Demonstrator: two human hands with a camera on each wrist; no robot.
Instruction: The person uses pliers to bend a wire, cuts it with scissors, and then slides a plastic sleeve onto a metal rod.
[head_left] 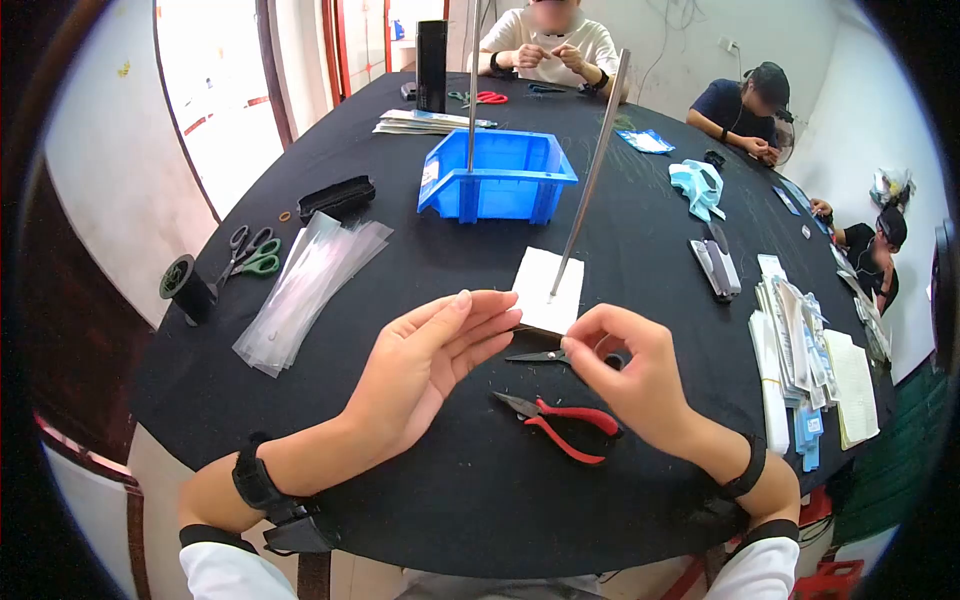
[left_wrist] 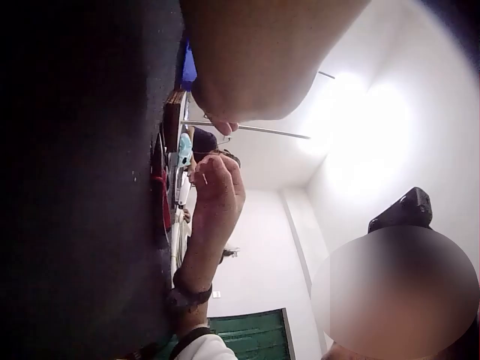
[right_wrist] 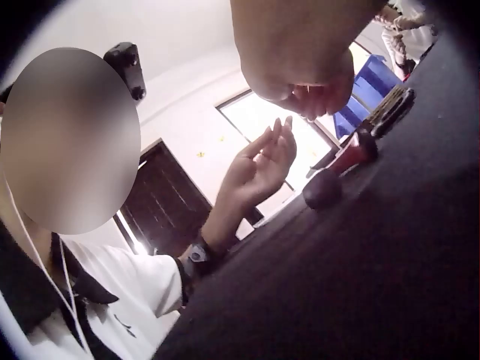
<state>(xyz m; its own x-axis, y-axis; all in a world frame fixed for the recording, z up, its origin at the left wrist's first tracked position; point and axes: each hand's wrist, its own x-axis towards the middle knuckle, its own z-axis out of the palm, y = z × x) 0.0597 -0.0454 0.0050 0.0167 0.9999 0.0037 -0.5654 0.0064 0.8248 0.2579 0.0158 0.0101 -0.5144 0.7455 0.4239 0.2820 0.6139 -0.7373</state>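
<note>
In the head view my left hand (head_left: 425, 345) is raised over the table, palm turned inward, its fingers nearly straight. Opposite it, my right hand (head_left: 635, 370) has curled fingers, with thumb and index fingertips brought together; I cannot tell whether a fine strand lies between them. Below the right hand are red-handled pliers (head_left: 560, 420), jaws pointing left. Dark scissors (head_left: 540, 356) lie partly hidden behind that hand. Just beyond the fingertips stands a metal rod (head_left: 590, 175) on a white base (head_left: 545, 285). Both wrist views show the hands facing each other above the table.
A blue bin (head_left: 500, 190) stands beyond the rod. On the left are clear plastic sleeves (head_left: 310, 290), green-handled scissors (head_left: 262, 258) and a dark spool (head_left: 188, 288). To the right lie a stapler (head_left: 715, 268) and stacked packets (head_left: 790, 340). Other people sit around the table.
</note>
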